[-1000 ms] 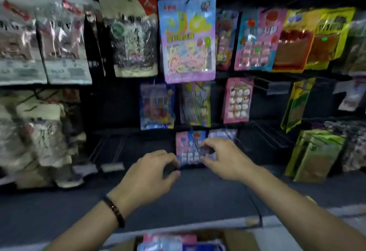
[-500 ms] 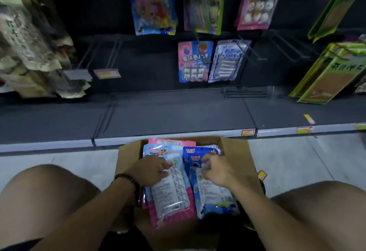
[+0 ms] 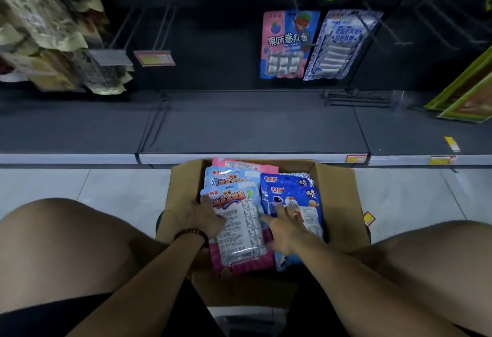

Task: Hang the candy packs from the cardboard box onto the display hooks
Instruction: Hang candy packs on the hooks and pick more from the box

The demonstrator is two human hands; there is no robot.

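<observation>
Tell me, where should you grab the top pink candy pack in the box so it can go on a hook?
Probably pinch the pink candy pack at its far top edge, near the header, coming from above. It lies flat atop the pile in the cardboard box, so that end stays free for hanging.

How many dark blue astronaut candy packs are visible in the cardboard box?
2. The front astronaut pack lies under the right hand, and the rear astronaut pack peeks out behind it, on the right side of the cardboard box. More may lie hidden underneath.
</observation>
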